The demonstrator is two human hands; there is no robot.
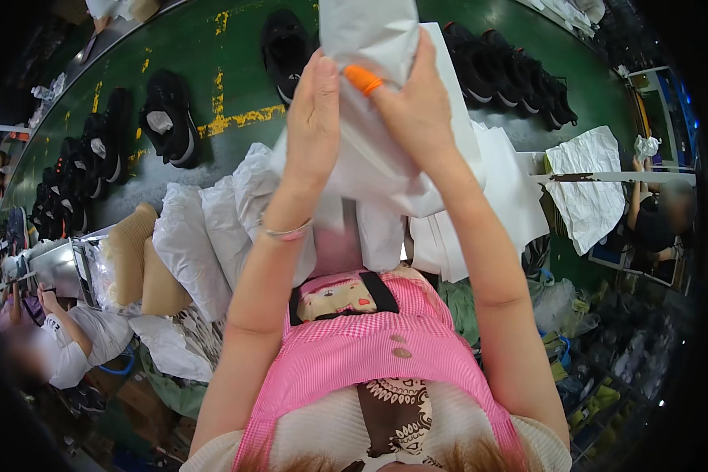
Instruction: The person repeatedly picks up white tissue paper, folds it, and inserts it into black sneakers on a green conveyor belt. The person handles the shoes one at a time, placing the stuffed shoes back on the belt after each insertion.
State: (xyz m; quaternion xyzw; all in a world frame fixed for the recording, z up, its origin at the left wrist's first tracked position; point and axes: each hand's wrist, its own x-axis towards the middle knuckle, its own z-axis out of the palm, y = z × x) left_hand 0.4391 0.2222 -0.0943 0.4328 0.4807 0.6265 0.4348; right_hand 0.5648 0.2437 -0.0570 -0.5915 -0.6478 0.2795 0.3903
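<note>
Over the green work surface, both of my hands hold up white paper (367,35), bunched and rounded at its top end. My left hand (315,122) presses along the left side of it, thumb upright and fingers partly hidden. On the right, my right hand (417,110) wraps the paper; an orange finger cover (363,79) sits on its thumb, which lies across the front. Whether anything is inside the paper cannot be seen. Just beyond my left hand stands a black sneaker (285,49). More white sheets (499,185) lie beneath and right of my hands.
Black sneakers stand in rows on the green surface (248,94), including one stuffed with paper (169,118) and a group at right (511,71). Crumpled white paper rolls (185,236) and tan cardboard forms (134,252) lie near left. Other people (90,334) work at both sides.
</note>
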